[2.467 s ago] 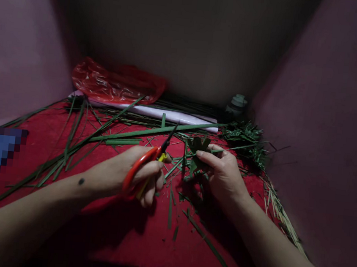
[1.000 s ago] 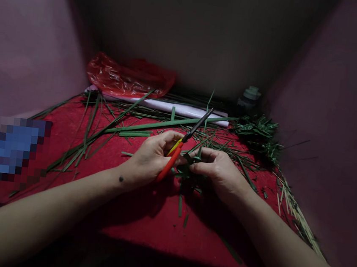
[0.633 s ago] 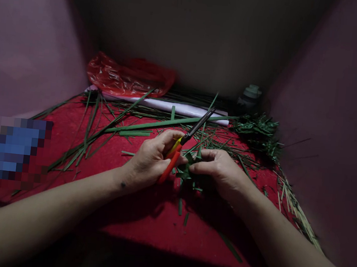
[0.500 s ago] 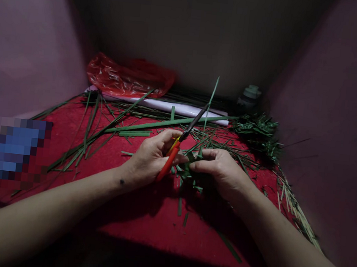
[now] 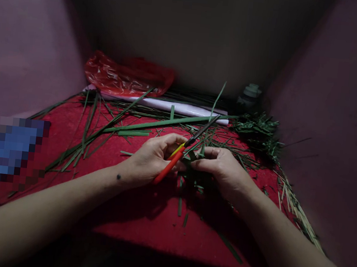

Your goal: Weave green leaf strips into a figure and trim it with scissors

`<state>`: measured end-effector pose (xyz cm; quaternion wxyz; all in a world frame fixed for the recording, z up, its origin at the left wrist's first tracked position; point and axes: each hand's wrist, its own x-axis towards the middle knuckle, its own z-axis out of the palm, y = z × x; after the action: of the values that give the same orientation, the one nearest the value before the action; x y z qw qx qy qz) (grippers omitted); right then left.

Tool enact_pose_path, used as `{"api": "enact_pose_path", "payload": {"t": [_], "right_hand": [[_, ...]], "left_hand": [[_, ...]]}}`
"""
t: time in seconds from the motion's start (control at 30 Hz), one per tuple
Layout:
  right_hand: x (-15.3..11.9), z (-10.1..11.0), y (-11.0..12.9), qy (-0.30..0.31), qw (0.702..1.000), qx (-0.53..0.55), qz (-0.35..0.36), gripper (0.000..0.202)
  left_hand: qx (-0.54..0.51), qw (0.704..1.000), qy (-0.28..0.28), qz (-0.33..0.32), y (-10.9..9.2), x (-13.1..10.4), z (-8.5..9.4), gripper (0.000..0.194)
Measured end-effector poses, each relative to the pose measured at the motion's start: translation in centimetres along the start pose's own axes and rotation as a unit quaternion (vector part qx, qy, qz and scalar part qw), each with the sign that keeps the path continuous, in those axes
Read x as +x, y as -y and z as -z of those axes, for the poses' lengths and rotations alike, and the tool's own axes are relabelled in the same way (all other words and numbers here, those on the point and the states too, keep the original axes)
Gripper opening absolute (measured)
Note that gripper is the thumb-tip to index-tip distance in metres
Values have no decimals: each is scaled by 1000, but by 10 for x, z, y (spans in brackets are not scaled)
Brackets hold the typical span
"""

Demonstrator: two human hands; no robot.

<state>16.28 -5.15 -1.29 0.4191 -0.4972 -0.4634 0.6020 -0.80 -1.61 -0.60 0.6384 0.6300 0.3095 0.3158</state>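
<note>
My left hand [image 5: 150, 158] is closed round scissors [image 5: 173, 158] with orange and yellow handles, whose dark blades point up and to the right. Between thumb and fingers, my right hand [image 5: 226, 168] pinches a green leaf piece [image 5: 191, 164] of folded strips; its lower part lies in shadow. A thin leaf strip [image 5: 218, 97] rises from that piece and passes behind the blades near their tips. The left fingertips are close to the piece, but whether they touch it is unclear.
Cut leaves [image 5: 128, 126] lie scattered over the red surface [image 5: 142, 231]. Behind them are a red plastic bag [image 5: 127, 77], a white roll [image 5: 181, 107] and a bottle [image 5: 249, 94]. Dark green woven pieces [image 5: 258, 129] and pale stalks [image 5: 298, 212] lie at the right.
The scissors have tilted lower and to the right, their blades now nearer the hands. The thin strip leans further right. My right hand has barely moved.
</note>
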Motion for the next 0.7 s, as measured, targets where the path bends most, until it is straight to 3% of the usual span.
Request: {"api": "enact_pose_path", "payload": {"t": [0.13,0.27,0.53,0.7], "right_hand": [[0,-2,0,15,1000,-13,0,21],[0,-2,1,30,998,-47,-14,18],[1,-1,2,49,996,-69,-20,14],[-1,1,4,49,996,-67,-33,19]], "left_hand": [[-6,1000,11,-14,1,1,0,42],[-8,1000,-14,-5,-2,0,-2,41],[29,998,-31,-54,-1,-1,-4,39],[50,997,-63,-16,-4,-2,-2,37]]}}
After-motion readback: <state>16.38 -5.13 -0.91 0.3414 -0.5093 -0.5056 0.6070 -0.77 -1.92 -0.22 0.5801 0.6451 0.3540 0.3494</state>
